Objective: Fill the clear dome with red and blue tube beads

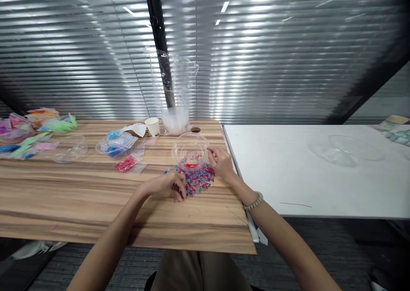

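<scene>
A loose pile of small red and blue pieces (199,180) lies on the wooden table (96,197). Above its back part is a round clear plastic container (183,148), tilted, with a few red pieces in it. My right hand (220,162) pinches the container's right rim. At the pile's left front edge my left hand (171,186) is closed, fingertips down near the tabletop, by a small red piece. Whatever its fingers hold is too small to make out.
Behind stand a clear bag with a white base (175,120) and a paper cup (152,127). Leftward lie a red bead packet (125,163), a clear bowl with blue packets (117,145) and colourful bags (60,123). A white table (288,175) adjoins at right.
</scene>
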A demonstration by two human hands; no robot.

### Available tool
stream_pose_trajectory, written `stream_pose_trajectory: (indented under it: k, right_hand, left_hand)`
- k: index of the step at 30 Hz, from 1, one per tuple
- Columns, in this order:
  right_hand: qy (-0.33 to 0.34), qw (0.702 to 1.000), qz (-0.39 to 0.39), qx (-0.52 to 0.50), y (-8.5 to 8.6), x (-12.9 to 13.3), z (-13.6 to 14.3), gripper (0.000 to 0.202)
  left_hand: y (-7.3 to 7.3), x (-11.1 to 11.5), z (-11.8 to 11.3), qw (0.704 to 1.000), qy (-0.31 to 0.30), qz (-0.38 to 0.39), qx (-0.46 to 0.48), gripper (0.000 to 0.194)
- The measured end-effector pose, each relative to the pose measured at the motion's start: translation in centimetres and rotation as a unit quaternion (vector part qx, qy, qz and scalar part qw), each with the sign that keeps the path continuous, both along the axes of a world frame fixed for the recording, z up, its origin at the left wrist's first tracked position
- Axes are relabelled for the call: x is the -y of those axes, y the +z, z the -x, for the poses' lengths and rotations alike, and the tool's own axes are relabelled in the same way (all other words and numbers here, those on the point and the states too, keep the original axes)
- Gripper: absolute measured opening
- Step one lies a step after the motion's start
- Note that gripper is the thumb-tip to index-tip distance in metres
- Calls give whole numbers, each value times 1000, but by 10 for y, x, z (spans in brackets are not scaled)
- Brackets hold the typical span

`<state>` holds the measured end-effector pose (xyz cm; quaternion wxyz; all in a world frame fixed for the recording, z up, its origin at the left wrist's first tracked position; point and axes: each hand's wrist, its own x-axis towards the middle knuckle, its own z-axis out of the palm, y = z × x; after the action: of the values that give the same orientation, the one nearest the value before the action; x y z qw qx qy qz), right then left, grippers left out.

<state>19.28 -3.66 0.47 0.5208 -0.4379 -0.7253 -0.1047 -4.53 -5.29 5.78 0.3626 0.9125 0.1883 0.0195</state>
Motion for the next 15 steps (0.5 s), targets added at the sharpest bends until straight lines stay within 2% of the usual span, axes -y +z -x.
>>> stream_pose_trajectory:
  k: [8, 15]
  right_hand:
    - [2, 1000, 3, 2, -2, -1, -1, 18]
    - [1, 1000, 12, 2, -2, -1, -2, 18]
  left_hand:
    - [0, -1, 4, 1000, 5, 22, -7, 9]
    - [4, 1, 5, 1000, -1, 15, -14, 19]
